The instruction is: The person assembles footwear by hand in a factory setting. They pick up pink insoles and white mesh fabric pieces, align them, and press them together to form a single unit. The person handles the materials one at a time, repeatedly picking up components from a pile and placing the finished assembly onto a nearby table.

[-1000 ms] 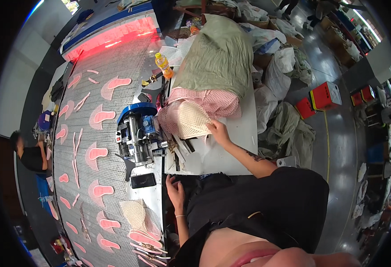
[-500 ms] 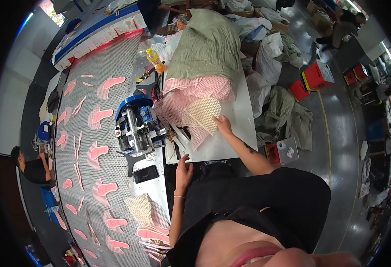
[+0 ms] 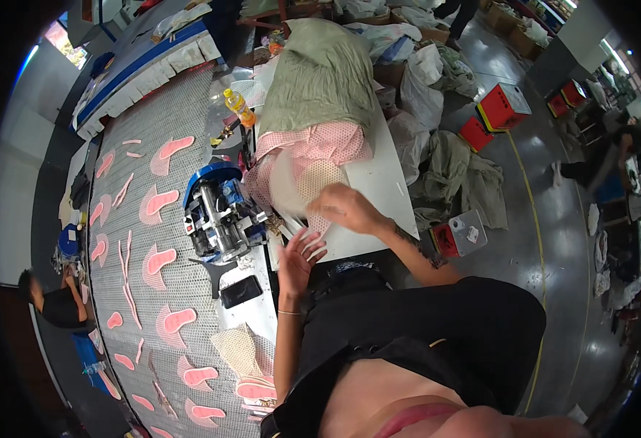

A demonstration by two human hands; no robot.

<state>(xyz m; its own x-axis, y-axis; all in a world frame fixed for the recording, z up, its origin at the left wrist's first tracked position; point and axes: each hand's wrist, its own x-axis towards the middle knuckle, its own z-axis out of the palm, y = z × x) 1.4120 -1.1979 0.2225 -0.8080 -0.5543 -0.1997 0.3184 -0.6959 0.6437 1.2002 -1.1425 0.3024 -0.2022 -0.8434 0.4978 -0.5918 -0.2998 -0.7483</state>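
My right hand (image 3: 347,208) grips a cream mesh piece (image 3: 307,182) and lifts it off a pile of pink mesh fabric (image 3: 313,146) on the white table (image 3: 375,197). My left hand (image 3: 298,258) hovers open, fingers spread, just below that piece at the table's near edge. A blue and silver machine (image 3: 218,215) stands to the left of both hands.
A grey conveyor belt (image 3: 138,241) carries several pink shoe-shaped cutouts. A black phone (image 3: 240,290) lies below the machine. A green cloth heap (image 3: 320,73) and a yellow bottle (image 3: 238,106) sit farther back. Another person (image 3: 50,303) sits at far left. Red crates (image 3: 499,109) and cloth bags stand on the floor.
My right hand has pulled the cream mesh piece toward me and down. My left hand has risen from the table edge and opened under it.
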